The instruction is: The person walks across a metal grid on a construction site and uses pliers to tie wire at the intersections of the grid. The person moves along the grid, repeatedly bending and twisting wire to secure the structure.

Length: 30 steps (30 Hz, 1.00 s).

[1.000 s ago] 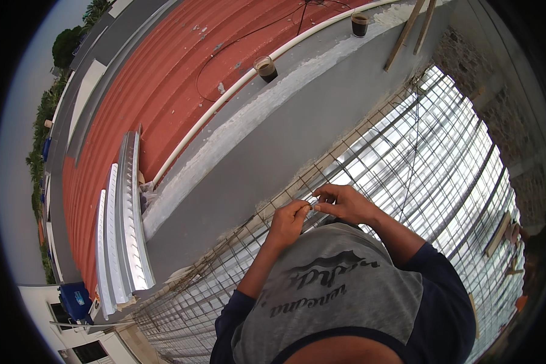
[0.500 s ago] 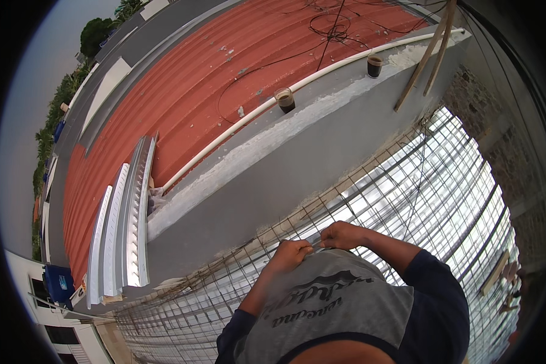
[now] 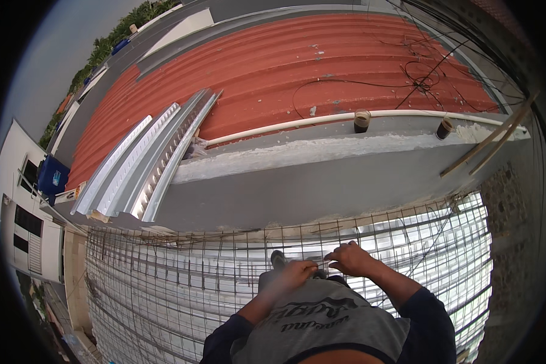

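My left hand [image 3: 300, 273] is in front of my shirt, its fingers pinched together and its wrist slightly blurred. Just right of it and a little higher is my right hand [image 3: 348, 258], with curled fingers and the thumb toward the left hand. A small gap separates the two hands. Whatever the fingertips hold is too small to make out; a thin line seems to show near them. Below the hands lies a steel rebar mesh [image 3: 224, 262] over shiny corrugated metal sheets. One dark shoe [image 3: 278, 259] shows on the mesh, left of my right hand.
A grey wall [image 3: 297, 197] runs across ahead. On its ledge stand two glasses of dark drink, one left [image 3: 361, 121] and one right [image 3: 444, 128], by a white pipe [image 3: 273, 128]. Ribbed metal sheets [image 3: 139, 161] lean at left; wooden sticks [image 3: 488, 145] lean at right. Loose cables [image 3: 421, 79] lie on the red roof [image 3: 255, 67].
My view has turned, so the wall now runs nearly level and the shoe shows. My hands have moved slightly apart, the right one now higher than the left.
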Motion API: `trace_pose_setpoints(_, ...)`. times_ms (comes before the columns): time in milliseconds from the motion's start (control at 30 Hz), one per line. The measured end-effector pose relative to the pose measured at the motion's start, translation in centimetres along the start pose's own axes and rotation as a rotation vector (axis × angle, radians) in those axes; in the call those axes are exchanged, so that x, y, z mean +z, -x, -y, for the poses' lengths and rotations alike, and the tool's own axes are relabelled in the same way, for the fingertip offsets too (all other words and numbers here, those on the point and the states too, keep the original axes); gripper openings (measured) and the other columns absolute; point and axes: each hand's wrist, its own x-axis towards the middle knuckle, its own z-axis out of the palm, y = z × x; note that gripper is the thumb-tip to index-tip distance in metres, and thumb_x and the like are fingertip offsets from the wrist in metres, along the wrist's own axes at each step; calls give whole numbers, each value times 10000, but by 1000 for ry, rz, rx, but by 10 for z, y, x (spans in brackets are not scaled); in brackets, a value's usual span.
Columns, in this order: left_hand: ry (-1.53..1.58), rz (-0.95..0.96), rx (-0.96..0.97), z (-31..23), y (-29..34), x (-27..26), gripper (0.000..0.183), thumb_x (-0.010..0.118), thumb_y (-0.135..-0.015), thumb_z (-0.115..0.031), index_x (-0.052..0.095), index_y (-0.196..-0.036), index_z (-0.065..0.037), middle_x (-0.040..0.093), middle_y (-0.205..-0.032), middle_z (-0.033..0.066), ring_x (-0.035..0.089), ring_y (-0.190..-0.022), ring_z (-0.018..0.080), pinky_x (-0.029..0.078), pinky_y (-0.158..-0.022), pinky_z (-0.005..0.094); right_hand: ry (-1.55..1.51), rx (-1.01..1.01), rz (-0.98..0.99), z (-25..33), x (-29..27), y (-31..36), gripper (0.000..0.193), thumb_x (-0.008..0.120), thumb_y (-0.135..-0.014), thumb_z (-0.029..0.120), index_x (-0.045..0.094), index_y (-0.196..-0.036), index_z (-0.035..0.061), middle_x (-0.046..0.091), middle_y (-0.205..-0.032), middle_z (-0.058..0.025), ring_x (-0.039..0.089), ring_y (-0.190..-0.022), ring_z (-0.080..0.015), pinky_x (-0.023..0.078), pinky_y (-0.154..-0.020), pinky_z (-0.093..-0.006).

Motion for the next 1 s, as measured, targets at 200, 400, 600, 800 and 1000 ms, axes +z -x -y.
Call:
trace_pose_setpoints(200,-30,-39,-102,36,34,-5,221,570,-872,-278,677,-964,-109,676,-925,130,630,-908,330,485,-784,438,-213,-183,-10,36,23,-43,123,617,-861,157,686,-897,61,664,-788,-163,654,-739,-351,511,-643,-395)
trace_pose_setpoints(400,168,-210,-377,116,140,-3,282,511,-902,-312,634,-1043,-101,651,-1008,139,608,-966,327,466,-828,433,-195,-126,191,70,56,-106,135,616,-871,131,674,-909,14,663,-800,-189,654,-741,-356,498,-654,-373)
trace_pose_setpoints(600,320,-454,-442,193,279,-21,291,451,-949,-291,602,-1071,-75,634,-994,144,595,-973,331,442,-840,450,-297,-290,359,162,93,-218,152,614,-893,115,662,-927,-25,685,-862,-175,661,-767,-250,499,-716,-321)
trace_pose_setpoints(800,422,-599,-469,266,454,-58,295,456,-933,-291,628,-1029,-71,639,-909,130,603,-893,316,451,-816,453,-219,-415,557,354,127,-324,158,590,-878,147,685,-923,29,685,-860,-146,662,-768,-295,516,-718,-358)
trace_pose_setpoints(1000,261,-738,-661,313,579,-97,259,530,-924,-305,671,-1018,-110,665,-965,124,620,-945,325,480,-817,449,-32,-582,662,510,153,-391,139,635,-877,120,677,-930,-2,694,-858,-150,665,-779,-273,508,-727,-344)
